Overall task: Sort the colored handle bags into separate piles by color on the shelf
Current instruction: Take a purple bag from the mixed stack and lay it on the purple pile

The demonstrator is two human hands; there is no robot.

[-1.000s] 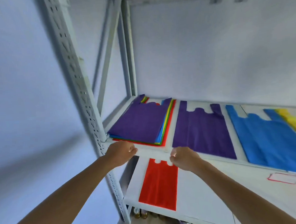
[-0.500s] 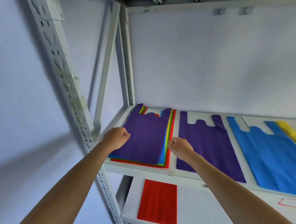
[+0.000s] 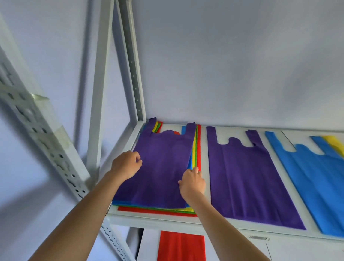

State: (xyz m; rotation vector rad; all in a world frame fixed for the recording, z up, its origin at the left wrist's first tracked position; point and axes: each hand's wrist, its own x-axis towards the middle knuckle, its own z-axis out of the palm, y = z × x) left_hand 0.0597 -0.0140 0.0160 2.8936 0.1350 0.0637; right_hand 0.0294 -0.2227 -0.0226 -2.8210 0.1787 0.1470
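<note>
A mixed stack of handle bags lies at the left end of the white shelf (image 3: 160, 221), with a purple bag (image 3: 164, 165) on top and blue, green, yellow and red edges showing beneath. My left hand (image 3: 126, 165) has its fingers curled at this bag's left edge and pinches it. At the right edge, my right hand (image 3: 192, 181) grips the same bag, thumb on top. To the right lie a separate purple bag (image 3: 245, 178), then a blue bag (image 3: 321, 187) and a yellow bag (image 3: 337, 146) at the frame's edge.
A red bag (image 3: 181, 249) lies on the lower shelf under the stack. A perforated front upright (image 3: 40, 125) stands to the left of my left arm, and a rear post (image 3: 134, 73) rises at the shelf's back corner. A plain wall backs the shelf.
Both hands rose from the shelf's front edge onto the mixed stack and now hold the top purple bag at its two sides. The view moved closer.
</note>
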